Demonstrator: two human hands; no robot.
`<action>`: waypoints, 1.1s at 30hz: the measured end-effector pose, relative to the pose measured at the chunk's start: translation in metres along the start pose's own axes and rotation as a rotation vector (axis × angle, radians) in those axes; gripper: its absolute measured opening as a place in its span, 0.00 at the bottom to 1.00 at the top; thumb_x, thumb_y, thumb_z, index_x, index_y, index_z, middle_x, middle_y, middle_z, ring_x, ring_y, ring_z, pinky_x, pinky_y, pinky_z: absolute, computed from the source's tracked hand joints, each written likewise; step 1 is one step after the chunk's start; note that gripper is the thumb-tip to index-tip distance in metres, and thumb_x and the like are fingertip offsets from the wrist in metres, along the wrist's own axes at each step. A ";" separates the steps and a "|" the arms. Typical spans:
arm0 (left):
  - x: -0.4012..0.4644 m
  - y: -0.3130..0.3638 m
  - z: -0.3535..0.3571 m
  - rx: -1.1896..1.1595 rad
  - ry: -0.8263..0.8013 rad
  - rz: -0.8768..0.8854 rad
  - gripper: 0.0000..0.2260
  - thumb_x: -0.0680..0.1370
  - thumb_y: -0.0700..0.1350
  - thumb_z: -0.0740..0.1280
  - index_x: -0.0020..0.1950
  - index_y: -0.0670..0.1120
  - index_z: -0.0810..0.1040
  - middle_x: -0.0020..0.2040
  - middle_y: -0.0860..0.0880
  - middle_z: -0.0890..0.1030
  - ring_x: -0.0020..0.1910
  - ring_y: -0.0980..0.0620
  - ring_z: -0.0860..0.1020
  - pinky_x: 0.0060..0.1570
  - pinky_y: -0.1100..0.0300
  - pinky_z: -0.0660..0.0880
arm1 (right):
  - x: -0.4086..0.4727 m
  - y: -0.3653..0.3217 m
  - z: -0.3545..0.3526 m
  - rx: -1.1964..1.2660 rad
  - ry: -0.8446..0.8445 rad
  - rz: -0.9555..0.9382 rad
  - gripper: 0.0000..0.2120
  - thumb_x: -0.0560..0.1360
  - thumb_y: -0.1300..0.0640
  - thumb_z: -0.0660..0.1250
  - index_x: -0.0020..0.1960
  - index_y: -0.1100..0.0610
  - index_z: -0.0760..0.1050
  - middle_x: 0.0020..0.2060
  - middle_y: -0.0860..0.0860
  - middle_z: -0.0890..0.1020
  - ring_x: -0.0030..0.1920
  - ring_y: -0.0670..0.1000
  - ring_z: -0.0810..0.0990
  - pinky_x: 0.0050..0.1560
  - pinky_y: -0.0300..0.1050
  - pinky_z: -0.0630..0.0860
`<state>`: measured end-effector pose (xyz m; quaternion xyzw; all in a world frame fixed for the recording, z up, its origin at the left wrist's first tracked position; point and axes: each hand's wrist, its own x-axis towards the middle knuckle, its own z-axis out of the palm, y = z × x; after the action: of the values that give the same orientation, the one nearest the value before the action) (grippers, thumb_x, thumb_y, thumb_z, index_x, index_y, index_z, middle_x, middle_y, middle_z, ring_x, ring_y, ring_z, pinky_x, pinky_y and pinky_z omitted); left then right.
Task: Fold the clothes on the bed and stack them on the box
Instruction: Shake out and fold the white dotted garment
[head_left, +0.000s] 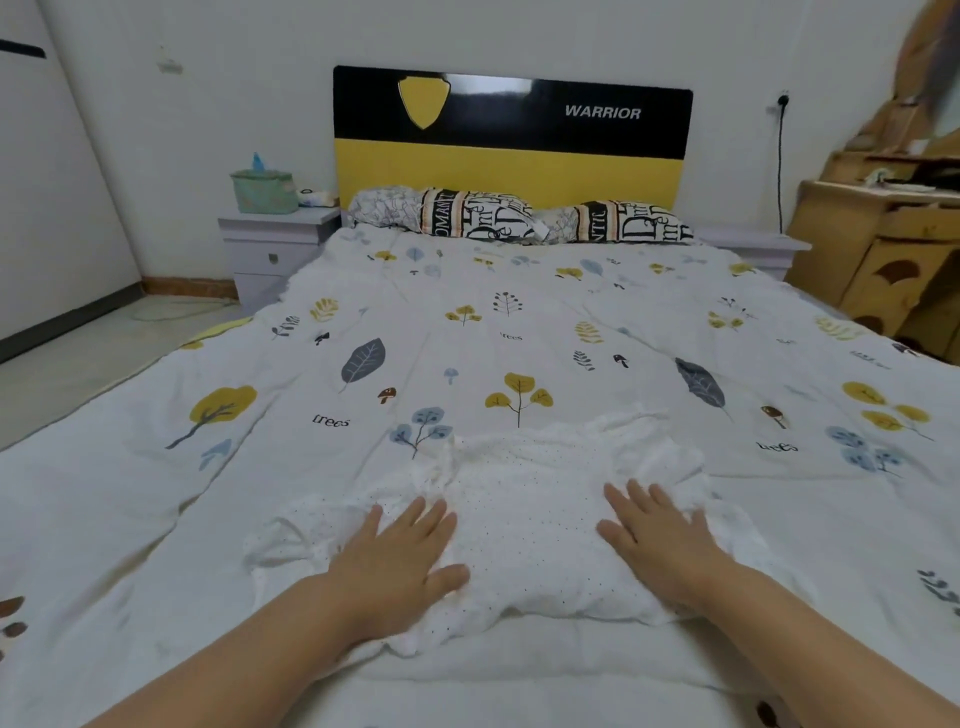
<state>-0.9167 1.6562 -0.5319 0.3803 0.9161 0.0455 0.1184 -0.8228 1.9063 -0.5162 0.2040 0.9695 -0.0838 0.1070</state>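
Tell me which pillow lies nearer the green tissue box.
The left pillow, on the nightstand's side where the tissue box stands; the other pillow lies farther right.

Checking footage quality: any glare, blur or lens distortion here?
Head view: glare streaks the glossy black headboard; a blurred shape smears the top right corner; wide-angle bending curves the bed edges; soft even light, hands and white garment sharp.

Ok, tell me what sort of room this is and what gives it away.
A home bedroom. A made bed with a leaf-print cover fills the view, two pillows lie against a black-and-yellow headboard, and a nightstand stands beside it. Both hands press a white dotted garment flat on the bed.
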 end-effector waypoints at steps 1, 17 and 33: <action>0.001 0.000 0.003 0.030 -0.045 -0.005 0.64 0.44 0.75 0.17 0.77 0.50 0.39 0.77 0.53 0.37 0.75 0.56 0.36 0.71 0.50 0.34 | -0.001 0.003 0.000 0.051 0.008 -0.006 0.25 0.82 0.45 0.44 0.77 0.48 0.43 0.77 0.49 0.44 0.77 0.51 0.41 0.74 0.58 0.42; -0.003 0.012 0.023 -0.016 0.147 -0.133 0.60 0.49 0.71 0.14 0.77 0.53 0.43 0.75 0.55 0.36 0.70 0.58 0.31 0.69 0.50 0.28 | -0.041 0.042 -0.027 1.368 0.084 0.563 0.15 0.72 0.55 0.72 0.50 0.67 0.75 0.41 0.60 0.80 0.38 0.57 0.77 0.37 0.46 0.72; -0.034 -0.032 -0.036 -2.079 0.353 -0.387 0.33 0.77 0.67 0.49 0.71 0.45 0.66 0.65 0.39 0.75 0.61 0.40 0.76 0.58 0.45 0.71 | -0.079 -0.183 -0.020 0.393 0.432 -0.701 0.13 0.67 0.65 0.66 0.36 0.51 0.65 0.35 0.46 0.73 0.35 0.44 0.72 0.34 0.37 0.62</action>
<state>-0.9242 1.6097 -0.4967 -0.0705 0.4770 0.8381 0.2551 -0.8314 1.7151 -0.4565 -0.1071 0.9458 -0.2531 -0.1730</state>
